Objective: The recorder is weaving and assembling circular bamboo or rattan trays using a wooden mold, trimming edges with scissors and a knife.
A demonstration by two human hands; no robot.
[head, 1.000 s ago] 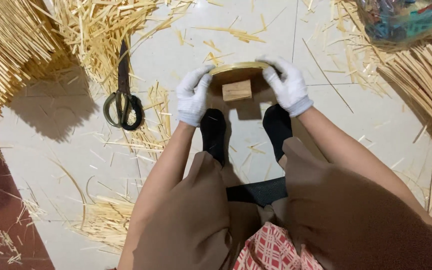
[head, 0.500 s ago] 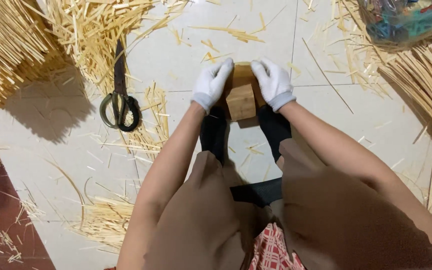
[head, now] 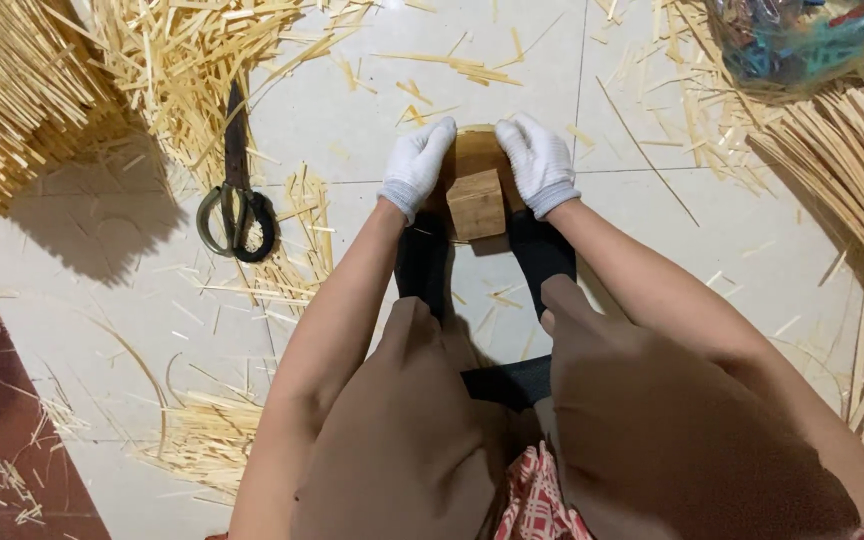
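Left hand (head: 415,165): gloved in white; it was laid flat against the left side of the wooden piece (head: 476,190), fingers stretched forward and closed against the wood, not curled round it.
Right hand (head: 537,160): gloved in white; it was pressed in the same way against the right side of the piece, fingers together and pointing forward.
Grip: the piece was clamped between the two palms; how far the fingers wrapped behind it could not be told.
Wooden piece: a brown round-backed part with a paler square block at its near face; it was held just above the feet (head: 422,265), which were clad in black socks, over the tiled floor (head: 372,120), near the middle of the floor's far part.
Scissors (head: 237,205): dark, with looped handles toward the person; they were laid on the floor to the left of the piece, well apart from the left hand, blades reaching into the straw.
Straw (head: 167,60): pale cut strips were heaped at the floor's far left corner, with loose bits scattered across the tiles.
Long strips (head: 857,180): a bundle was spread along the floor's right edge.
Bag (head: 802,40): a clear one with coloured contents was seen at the far right corner.
Knees (head: 402,430): covered in brown cloth, they filled the near edge.
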